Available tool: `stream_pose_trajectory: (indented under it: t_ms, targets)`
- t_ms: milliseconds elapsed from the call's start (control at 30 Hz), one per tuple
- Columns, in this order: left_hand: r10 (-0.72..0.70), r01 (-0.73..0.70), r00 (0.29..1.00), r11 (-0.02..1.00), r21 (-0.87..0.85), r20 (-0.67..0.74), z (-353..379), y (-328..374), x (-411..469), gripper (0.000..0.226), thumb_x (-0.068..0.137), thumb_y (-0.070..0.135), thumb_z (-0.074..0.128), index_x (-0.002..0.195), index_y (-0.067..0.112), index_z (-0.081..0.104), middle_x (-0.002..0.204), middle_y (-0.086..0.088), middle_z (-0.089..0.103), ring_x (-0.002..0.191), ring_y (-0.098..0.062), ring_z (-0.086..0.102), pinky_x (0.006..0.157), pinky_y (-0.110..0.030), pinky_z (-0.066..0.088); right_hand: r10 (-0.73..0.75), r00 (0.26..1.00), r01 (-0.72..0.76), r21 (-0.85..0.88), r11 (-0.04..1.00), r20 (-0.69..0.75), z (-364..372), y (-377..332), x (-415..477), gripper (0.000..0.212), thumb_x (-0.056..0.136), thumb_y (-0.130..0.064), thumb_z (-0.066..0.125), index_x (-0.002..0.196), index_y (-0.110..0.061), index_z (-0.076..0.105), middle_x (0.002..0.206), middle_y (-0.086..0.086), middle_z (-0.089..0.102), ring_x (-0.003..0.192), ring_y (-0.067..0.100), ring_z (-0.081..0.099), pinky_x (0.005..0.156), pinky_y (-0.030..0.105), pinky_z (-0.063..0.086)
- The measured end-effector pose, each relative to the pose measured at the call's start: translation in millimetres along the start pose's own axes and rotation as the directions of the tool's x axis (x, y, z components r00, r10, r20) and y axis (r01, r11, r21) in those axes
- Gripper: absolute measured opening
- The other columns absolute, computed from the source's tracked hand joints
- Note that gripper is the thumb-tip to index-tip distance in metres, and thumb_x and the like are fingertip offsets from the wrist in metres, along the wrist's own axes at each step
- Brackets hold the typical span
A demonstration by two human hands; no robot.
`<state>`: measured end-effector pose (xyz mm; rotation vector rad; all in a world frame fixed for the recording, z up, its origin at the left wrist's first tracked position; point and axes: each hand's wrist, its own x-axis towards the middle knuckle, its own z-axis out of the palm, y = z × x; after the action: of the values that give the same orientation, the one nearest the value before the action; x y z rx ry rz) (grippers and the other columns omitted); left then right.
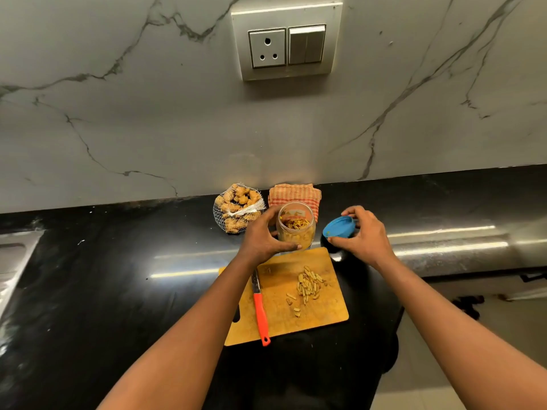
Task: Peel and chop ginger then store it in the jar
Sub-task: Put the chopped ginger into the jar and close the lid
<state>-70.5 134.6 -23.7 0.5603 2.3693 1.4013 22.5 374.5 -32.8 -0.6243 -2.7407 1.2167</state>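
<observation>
A clear jar (296, 229) with chopped ginger inside stands uncapped on the black counter, just behind the wooden cutting board (322, 309). My left hand (262, 236) grips the jar from its left side. My right hand (365, 236) holds the blue lid (338, 227) tilted, to the right of the jar. A small pile of chopped ginger strips (307, 287) lies on the board. An orange-handled knife (260, 309) rests along the board's left part. A net bag of whole ginger (238, 210) sits behind the jar to the left.
A folded orange checked cloth (296, 193) lies against the marble wall behind the jar. A steel sink edge (14, 258) shows at far left. A wall socket and switch plate (287, 39) hang above. The counter's front edge drops off at the right.
</observation>
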Motion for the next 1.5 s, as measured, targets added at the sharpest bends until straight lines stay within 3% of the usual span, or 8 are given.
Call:
stream_pose_trajectory:
  t_ms: [100,267,533,667,767,867,1200,1500]
  targets:
    - [0.005,-0.004,1.0,1.0,0.009,-0.01,3,-2,-2,0.09,0.054,0.03,0.094,0.133,0.026,0.05,0.115,0.022,0.054,0.111,-0.004,0.055,0.085,-0.018,0.053,0.021,1.0,-0.021,-0.025,0.999,-0.009,9,14,-7,0.057,0.057,-0.035,0.094,0.098,-0.027,0.054,0.106,-0.006,0.057,0.099,0.013,0.057,0.083,0.038,0.058]
    - [-0.02,0.02,0.999,1.0,0.02,-0.03,8,-2,-5,0.094,0.056,0.032,0.093,0.137,0.024,0.046,0.128,0.008,0.058,0.115,-0.006,0.054,0.085,-0.01,0.047,0.009,1.0,-0.01,-0.133,0.991,-0.005,14,16,-8,0.062,0.06,-0.038,0.092,0.105,-0.027,0.052,0.107,-0.007,0.059,0.1,0.014,0.055,0.076,0.03,0.052]
    - [-0.071,0.073,0.997,0.994,0.078,-0.03,3,-5,-19,0.108,0.057,0.038,0.093,0.147,0.021,0.035,0.141,0.0,0.052,0.126,-0.012,0.049,0.098,-0.021,0.043,-0.06,0.998,0.058,-0.236,0.97,-0.002,11,7,-12,0.069,0.074,-0.041,0.083,0.132,-0.022,0.049,0.128,0.0,0.056,0.119,0.018,0.05,0.093,0.028,0.043]
    - [0.018,0.034,0.991,0.925,0.379,-0.133,5,-16,-45,0.078,0.075,0.042,0.079,0.141,0.019,0.045,0.136,-0.001,0.056,0.122,-0.016,0.053,0.097,-0.029,0.047,-0.24,0.94,0.305,-0.282,0.91,0.244,21,-18,-50,0.074,0.076,-0.056,0.075,0.138,-0.025,0.047,0.132,-0.003,0.052,0.123,0.014,0.047,0.102,0.028,0.042]
    - [0.122,-0.055,0.985,0.885,0.462,-0.118,14,-20,-70,0.044,0.084,0.027,0.071,0.125,0.018,0.06,0.118,-0.002,0.066,0.105,-0.019,0.061,0.086,-0.029,0.049,-0.141,0.884,0.314,-0.343,0.885,0.445,33,-31,-74,0.102,0.066,-0.076,0.072,0.148,-0.029,0.033,0.143,-0.002,0.037,0.131,0.016,0.038,0.108,0.035,0.04]
    - [0.044,-0.022,0.998,0.892,0.452,-0.038,22,-17,-85,0.03,0.084,0.019,0.068,0.113,0.018,0.069,0.105,0.001,0.069,0.091,-0.014,0.063,0.082,-0.028,0.052,-0.023,0.878,0.23,-0.38,0.896,0.478,44,-41,-83,0.112,0.061,-0.073,0.077,0.151,-0.026,0.03,0.145,0.002,0.029,0.135,0.022,0.034,0.111,0.039,0.038]
    - [-0.135,0.064,0.979,0.914,0.401,0.152,30,-1,-88,0.031,0.084,0.008,0.062,0.113,0.014,0.072,0.11,-0.002,0.072,0.099,-0.013,0.065,0.086,-0.015,0.045,-0.036,0.905,0.228,-0.411,0.883,0.424,60,-58,-84,0.044,0.087,-0.035,0.072,0.129,-0.027,0.062,0.123,0.004,0.05,0.112,0.023,0.054,0.094,0.031,0.047]
    - [-0.227,0.169,0.958,0.94,0.297,0.176,30,2,-91,0.047,0.067,0.011,0.076,0.114,0.013,0.07,0.092,0.001,0.07,0.082,-0.014,0.066,0.078,-0.029,0.058,0.007,0.937,0.13,-0.366,0.922,0.349,60,-63,-80,0.025,0.083,-0.022,0.072,0.108,-0.018,0.074,0.104,0.003,0.071,0.092,0.017,0.064,0.075,0.025,0.049]
